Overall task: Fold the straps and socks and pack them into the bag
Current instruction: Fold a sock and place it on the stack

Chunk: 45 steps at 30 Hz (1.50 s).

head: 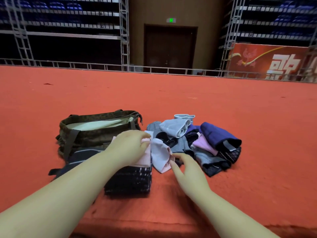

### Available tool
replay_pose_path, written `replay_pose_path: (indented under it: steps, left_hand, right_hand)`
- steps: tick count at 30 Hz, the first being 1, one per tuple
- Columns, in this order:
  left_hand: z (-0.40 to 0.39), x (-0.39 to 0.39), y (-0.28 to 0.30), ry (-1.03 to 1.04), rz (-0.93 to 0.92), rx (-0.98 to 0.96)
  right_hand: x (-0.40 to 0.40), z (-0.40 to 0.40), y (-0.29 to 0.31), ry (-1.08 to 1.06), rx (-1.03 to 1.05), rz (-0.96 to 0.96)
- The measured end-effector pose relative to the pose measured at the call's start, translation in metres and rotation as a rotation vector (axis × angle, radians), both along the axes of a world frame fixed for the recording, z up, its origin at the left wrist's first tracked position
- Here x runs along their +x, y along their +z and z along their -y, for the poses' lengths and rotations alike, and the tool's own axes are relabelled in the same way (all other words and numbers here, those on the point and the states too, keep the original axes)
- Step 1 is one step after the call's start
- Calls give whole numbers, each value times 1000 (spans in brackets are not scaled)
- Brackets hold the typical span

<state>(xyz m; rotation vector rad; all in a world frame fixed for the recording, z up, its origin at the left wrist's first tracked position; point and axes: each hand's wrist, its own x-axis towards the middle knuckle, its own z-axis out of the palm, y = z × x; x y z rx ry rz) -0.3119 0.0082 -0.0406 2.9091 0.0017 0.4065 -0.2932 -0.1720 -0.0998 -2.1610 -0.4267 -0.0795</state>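
My left hand (pixel 132 146) and right hand (pixel 187 166) pinch a soft, light white-and-pink sock (pixel 160 156) at opposite edges; it looks limp, best gripped at the cuff.

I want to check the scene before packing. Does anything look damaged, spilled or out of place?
Nothing looks damaged or spilled. The bag sits open on the red carpet, and the socks beside it lie in a loose, unsorted heap, as expected before folding.

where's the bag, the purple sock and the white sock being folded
bag (pixel 96 137): head view, on its brown front wall
purple sock (pixel 217 134): head view, on its upper side
white sock (pixel 160 154): head view, on its middle
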Motion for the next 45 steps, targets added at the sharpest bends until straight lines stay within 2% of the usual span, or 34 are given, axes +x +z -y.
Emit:
replay_pose_path:
  steps: [2,6,13,16,19,23,26,33,37,41,45]
  left_hand:
    - [6,12,2,-30,-25,-29]
    - [16,41,2,-125,-156,35]
    - [15,108,-7,-278,-311,178]
    - [6,125,-23,-275,-337,91]
    - [-1,128,-42,-282,-282,-86]
    - [-2,123,-47,-315,-199,-324]
    - [1,120,-41,-341,-140,-300]
    - [35,89,12,-400,6,-293]
    - [62,53,20,-406,92,-433]
    - [81,15,-3,-358,186,-608]
    - [88,-26,-31,-268,240,-891]
  right_hand:
    - [9,8,-4,-11,96,-49]
    - [38,9,-26,-73,101,-40]
    - [81,-19,-52,-156,-85,191]
    - [90,-28,-62,-228,-63,290]
    - [95,-28,-70,-252,32,325]
    - [96,-25,-67,-134,216,204]
    - [93,-24,-59,-131,299,144]
    - [72,0,-2,-178,533,254]
    - [37,20,17,-175,659,283]
    - [1,31,15,-106,657,174]
    - [-36,50,3,-19,538,74]
